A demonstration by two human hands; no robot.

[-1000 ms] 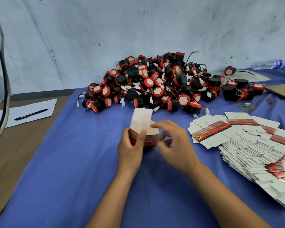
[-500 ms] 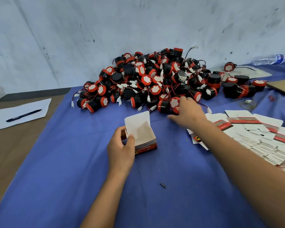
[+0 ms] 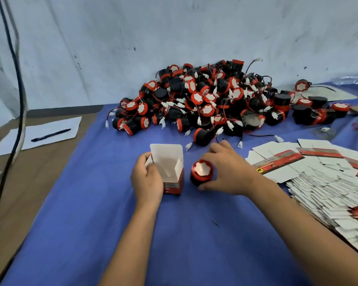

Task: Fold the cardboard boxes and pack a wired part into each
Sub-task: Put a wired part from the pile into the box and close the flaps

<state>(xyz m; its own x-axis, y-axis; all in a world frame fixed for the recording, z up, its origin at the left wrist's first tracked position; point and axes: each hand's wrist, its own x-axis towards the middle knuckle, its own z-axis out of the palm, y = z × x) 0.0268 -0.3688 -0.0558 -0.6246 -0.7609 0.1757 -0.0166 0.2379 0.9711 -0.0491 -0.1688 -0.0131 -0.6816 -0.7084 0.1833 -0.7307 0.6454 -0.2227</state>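
My right hand (image 3: 225, 170) is back from the pile (image 3: 205, 100), fingers now clamped on 1 wired part (image 3: 202, 174) beside the open box (image 3: 170, 174); left hand (image 3: 147, 178) grips that box on the bench (image 3: 91, 203). Insertion next.

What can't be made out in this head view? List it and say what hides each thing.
- Wire of the part: hidden by the right hand gripping it.
- Near-left side of the open box: covered by the left hand.
- Box's print: too small.
- Stack of flat boxes: cut by the right edge.
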